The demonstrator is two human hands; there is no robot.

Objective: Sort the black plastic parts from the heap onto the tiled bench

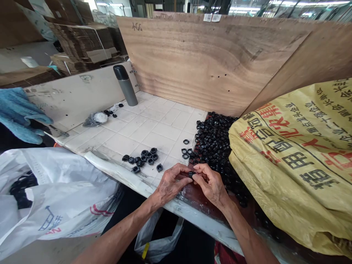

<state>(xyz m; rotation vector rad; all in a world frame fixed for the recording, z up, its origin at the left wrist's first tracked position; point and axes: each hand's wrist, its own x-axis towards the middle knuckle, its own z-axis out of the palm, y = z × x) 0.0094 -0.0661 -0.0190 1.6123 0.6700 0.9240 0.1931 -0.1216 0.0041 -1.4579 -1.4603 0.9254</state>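
Observation:
Between the fingertips of both my hands is a small black plastic ring, held over the front edge of the table. My left hand pinches it from the left. From the other side my right hand grips it with thumb and forefinger. Just beyond my right hand spreads a big heap of black rings. A smaller cluster of black rings lies on the tiles to the left of my hands. A few loose rings lie between cluster and heap.
A yellow woven sack bulges at the right. Wooden boards wall the tiled table at the back. A grey flask stands at the far left corner near a plastic bag. White sacks and a blue glove are at left.

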